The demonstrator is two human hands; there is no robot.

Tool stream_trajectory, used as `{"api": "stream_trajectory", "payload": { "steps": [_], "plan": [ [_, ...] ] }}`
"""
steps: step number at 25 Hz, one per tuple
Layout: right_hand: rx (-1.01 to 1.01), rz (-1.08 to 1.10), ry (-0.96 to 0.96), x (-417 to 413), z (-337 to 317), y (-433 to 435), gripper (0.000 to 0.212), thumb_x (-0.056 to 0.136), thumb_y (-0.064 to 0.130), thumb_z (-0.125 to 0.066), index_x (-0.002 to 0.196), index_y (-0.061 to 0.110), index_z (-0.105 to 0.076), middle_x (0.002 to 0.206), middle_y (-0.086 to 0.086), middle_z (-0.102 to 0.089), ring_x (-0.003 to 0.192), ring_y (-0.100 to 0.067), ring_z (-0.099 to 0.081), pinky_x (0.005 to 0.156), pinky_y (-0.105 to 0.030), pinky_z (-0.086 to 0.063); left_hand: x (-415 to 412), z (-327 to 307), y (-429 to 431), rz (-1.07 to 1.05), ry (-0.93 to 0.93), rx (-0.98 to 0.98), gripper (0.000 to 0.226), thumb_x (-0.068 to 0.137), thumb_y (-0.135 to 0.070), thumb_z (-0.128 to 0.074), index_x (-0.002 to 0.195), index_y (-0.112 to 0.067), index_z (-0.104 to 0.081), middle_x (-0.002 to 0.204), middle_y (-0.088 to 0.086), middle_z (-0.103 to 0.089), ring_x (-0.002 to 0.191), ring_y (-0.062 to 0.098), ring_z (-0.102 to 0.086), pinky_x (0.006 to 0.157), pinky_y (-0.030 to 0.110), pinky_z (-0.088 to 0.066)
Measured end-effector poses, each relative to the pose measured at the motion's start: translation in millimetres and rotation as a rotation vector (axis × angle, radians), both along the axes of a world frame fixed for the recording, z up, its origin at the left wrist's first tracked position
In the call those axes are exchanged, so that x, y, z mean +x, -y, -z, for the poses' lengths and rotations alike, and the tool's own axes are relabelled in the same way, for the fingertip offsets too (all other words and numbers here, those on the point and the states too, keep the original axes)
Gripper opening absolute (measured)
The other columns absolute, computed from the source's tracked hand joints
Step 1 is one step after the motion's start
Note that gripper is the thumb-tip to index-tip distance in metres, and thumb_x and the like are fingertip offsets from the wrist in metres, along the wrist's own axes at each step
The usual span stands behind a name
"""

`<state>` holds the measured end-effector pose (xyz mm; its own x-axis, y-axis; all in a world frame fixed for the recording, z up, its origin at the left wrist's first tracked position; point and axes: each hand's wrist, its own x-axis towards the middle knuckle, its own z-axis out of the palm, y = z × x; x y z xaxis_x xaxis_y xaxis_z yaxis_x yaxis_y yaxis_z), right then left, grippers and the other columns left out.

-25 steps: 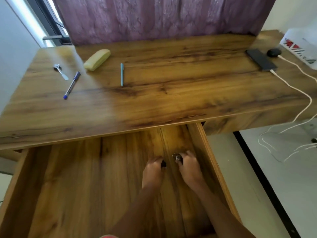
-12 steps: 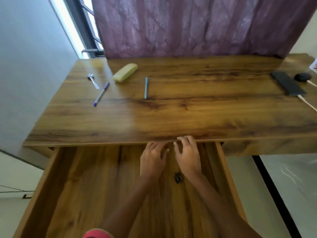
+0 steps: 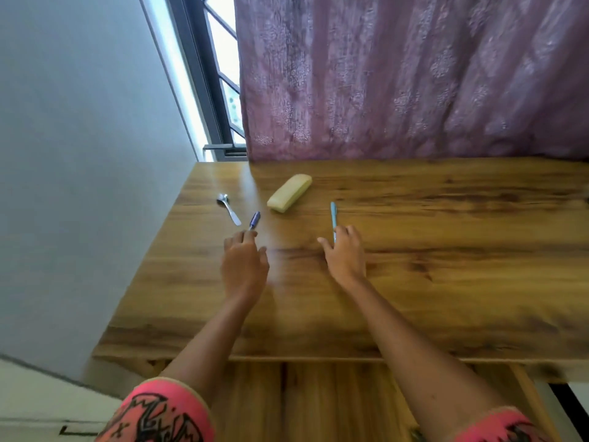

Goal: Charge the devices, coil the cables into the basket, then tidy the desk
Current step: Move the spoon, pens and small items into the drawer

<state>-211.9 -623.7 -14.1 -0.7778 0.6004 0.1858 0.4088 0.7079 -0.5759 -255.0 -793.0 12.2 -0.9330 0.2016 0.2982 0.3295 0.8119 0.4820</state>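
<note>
- The left hand (image 3: 243,266) lies palm down over the desk (image 3: 446,282), slightly blurred, with its fingertips at the near end of a purple-blue pen (image 3: 254,220) and its thumb spread to the side.
- The right hand (image 3: 345,256) is also palm down. Its fingers cover the near end of a teal pen (image 3: 333,215), and its thumb is spread wide toward the left hand.
- A metal spoon (image 3: 228,208) lies just beyond the left hand's fingers, to their left.
- A pale yellow case (image 3: 289,193) lies beyond both hands, between the two pens — nearer the left hand's pen.
- Behind the wrists an open drawer (image 3: 334,400) shows beneath the forearms — pink patterned sleeves (image 3: 159,413) at the elbows.
- A mauve curtain (image 3: 414,74) hangs far beyond the hands.
</note>
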Motion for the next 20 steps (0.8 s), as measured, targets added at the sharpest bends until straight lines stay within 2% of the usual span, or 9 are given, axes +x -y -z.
{"api": "stream_trajectory", "payload": {
  "steps": [2, 4, 8, 10, 13, 17, 20],
  "plan": [
    [0.020, 0.094, 0.034, -27.8, 12.2, 1.0, 0.046, 0.091, 0.036, -0.055, 0.122, 0.002, -0.052, 0.113, -0.012, -0.052, 0.108, -0.025, -0.047, 0.089, -0.036, -0.045, -36.0, 12.0, 6.4, -0.035, 0.073, -0.002, 0.036, 0.089, -0.019, -0.058, 0.122, -0.004, -0.054, 0.116, 0.014, -0.058, 0.112, 0.030, -0.047, 0.084, 0.038, -0.043],
    [0.042, 0.187, 0.030, -46.1, 20.0, 0.1, 0.045, 0.091, 0.033, -0.056, 0.122, 0.001, -0.054, 0.112, -0.011, -0.052, 0.106, -0.024, -0.047, 0.089, -0.034, -0.044, -62.0, 24.2, 8.7, -0.066, 0.139, -0.009, 0.039, 0.088, -0.022, -0.060, 0.121, -0.002, -0.054, 0.115, 0.017, -0.058, 0.111, 0.032, -0.049, 0.084, 0.037, -0.041],
    [0.002, 0.259, -0.010, -58.1, 25.3, -4.4, 0.030, 0.096, 0.020, -0.048, 0.112, -0.002, -0.061, 0.110, -0.014, -0.054, 0.107, -0.027, -0.048, 0.088, -0.033, -0.041, -81.2, 41.7, 9.1, -0.073, 0.190, 0.036, 0.021, 0.088, -0.022, -0.060, 0.097, -0.003, -0.065, 0.099, 0.018, -0.062, 0.094, 0.034, -0.057, 0.068, 0.032, -0.035],
    [-0.024, 0.303, -0.027, -58.9, 24.2, -4.6, 0.029, 0.097, 0.017, -0.046, 0.108, -0.002, -0.064, 0.109, -0.015, -0.056, 0.105, -0.027, -0.051, 0.084, -0.032, -0.042, -83.2, 44.7, 7.8, -0.090, 0.212, 0.070, 0.019, 0.088, -0.020, -0.060, 0.095, -0.004, -0.068, 0.095, 0.019, -0.063, 0.088, 0.034, -0.059, 0.066, 0.030, -0.035],
    [-0.063, 0.344, -0.076, -51.7, 20.3, -0.2, 0.029, 0.097, 0.018, -0.046, 0.107, -0.001, -0.065, 0.107, -0.014, -0.058, 0.098, -0.024, -0.055, 0.077, -0.029, -0.043, -72.8, 42.6, 9.5, -0.069, 0.190, 0.100, 0.019, 0.088, -0.018, -0.058, 0.094, -0.004, -0.070, 0.090, 0.018, -0.066, 0.083, 0.033, -0.061, 0.066, 0.031, -0.040],
    [-0.138, 0.354, -0.164, -20.9, 17.4, 13.6, 0.027, 0.096, 0.019, -0.048, 0.103, 0.002, -0.067, 0.098, -0.014, -0.061, 0.094, -0.024, -0.055, 0.074, -0.021, -0.033, -39.4, 37.0, 19.3, -0.023, 0.149, 0.129, 0.019, 0.088, -0.017, -0.058, 0.090, -0.004, -0.072, 0.084, 0.016, -0.069, 0.079, 0.030, -0.061, 0.063, 0.029, -0.036],
    [-0.147, 0.331, -0.221, 19.3, 10.8, 31.0, 0.025, 0.095, 0.019, -0.050, 0.102, 0.003, -0.068, 0.095, -0.013, -0.062, 0.093, -0.023, -0.055, 0.069, -0.016, -0.028, 2.0, 28.6, 28.1, -0.029, 0.144, 0.161, 0.021, 0.087, -0.019, -0.058, 0.089, -0.005, -0.073, 0.082, 0.015, -0.071, 0.077, 0.030, -0.064, 0.065, 0.030, -0.041]
  ]
}}
